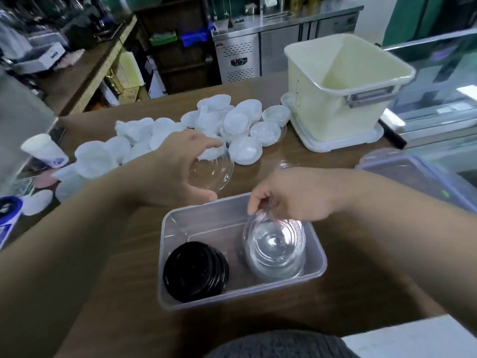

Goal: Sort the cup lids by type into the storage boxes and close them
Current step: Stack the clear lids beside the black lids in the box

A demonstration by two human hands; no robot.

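A clear plastic storage box (180, 220) sits on the brown table in front of me. Inside it lie a stack of black lids (195, 271) at the left and a stack of clear dome lids (275, 245) at the right. My right hand (291, 196) pinches the rim of the top clear dome lid above that stack. My left hand (178, 166) grips another clear dome lid (215, 171) just beyond the box's far edge. A pile of white lids (232, 125) spreads across the table behind my hands. A cream storage box (335, 99) stands open at the back right.
The clear box's cover with blue clips (413, 177) lies at the right. The cream box stands on its own white cover (333, 144). A white paper cup (45, 151) lies on its side at the left. Steel counters stand behind the table.
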